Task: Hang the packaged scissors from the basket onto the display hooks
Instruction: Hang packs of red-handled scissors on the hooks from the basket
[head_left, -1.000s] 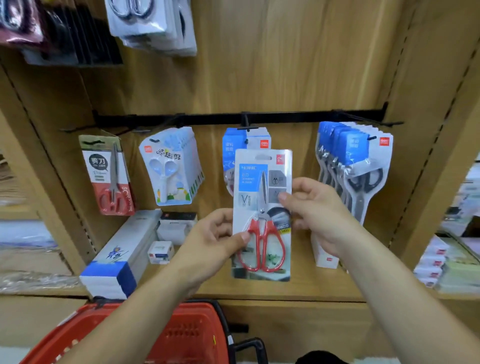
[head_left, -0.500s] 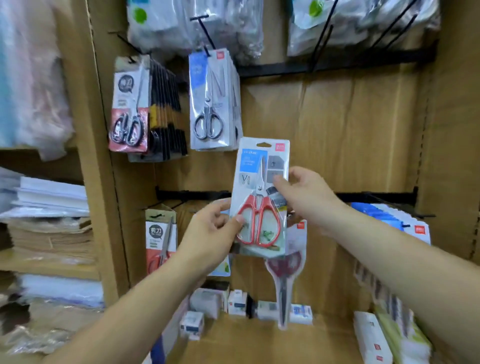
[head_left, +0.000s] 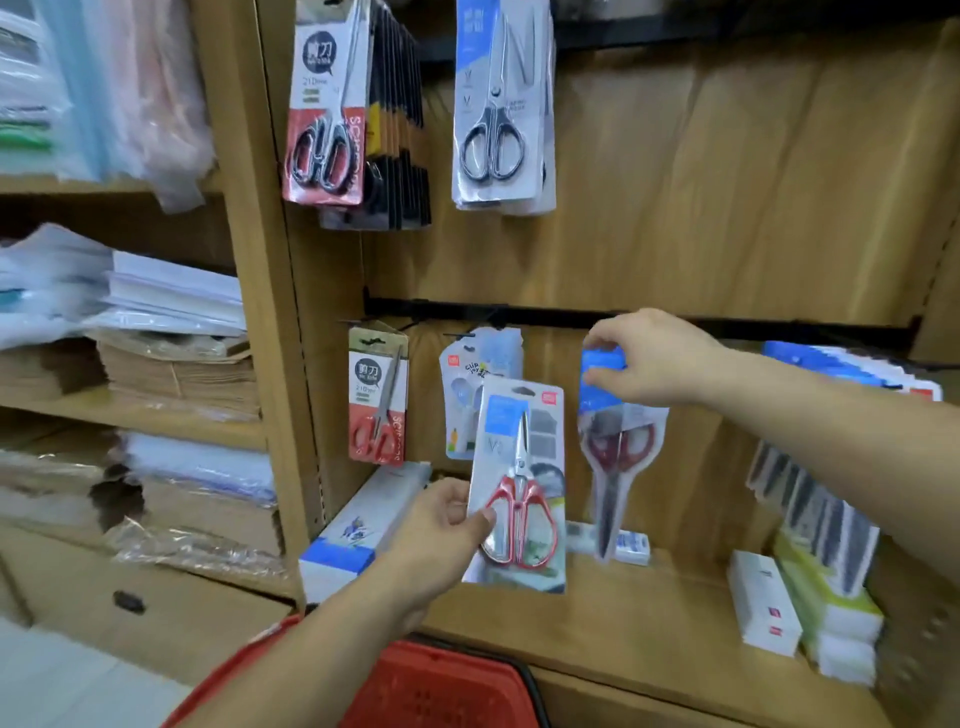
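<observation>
**Colours along the scissor display**

Red handles, silver blades, white card and a blue panel on the packaged scissors (head_left: 519, 483). Blue top and dark red handles on the hanging pack (head_left: 618, 452) alongside. Red, hole-dotted basket (head_left: 441, 686). Black rail (head_left: 727, 325). Tan wood-grain back panel (head_left: 701, 208).

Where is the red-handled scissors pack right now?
The red-handled scissors pack sits mid-frame in the head view, held by the left hand, just left of the blue-topped pack the right hand grips.

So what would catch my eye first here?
Centre frame, the left hand holds a red-handled scissors pack by its left side. Just right of it, the right hand grips the blue top of a hanging pack. A red basket sits at the bottom edge.
</observation>
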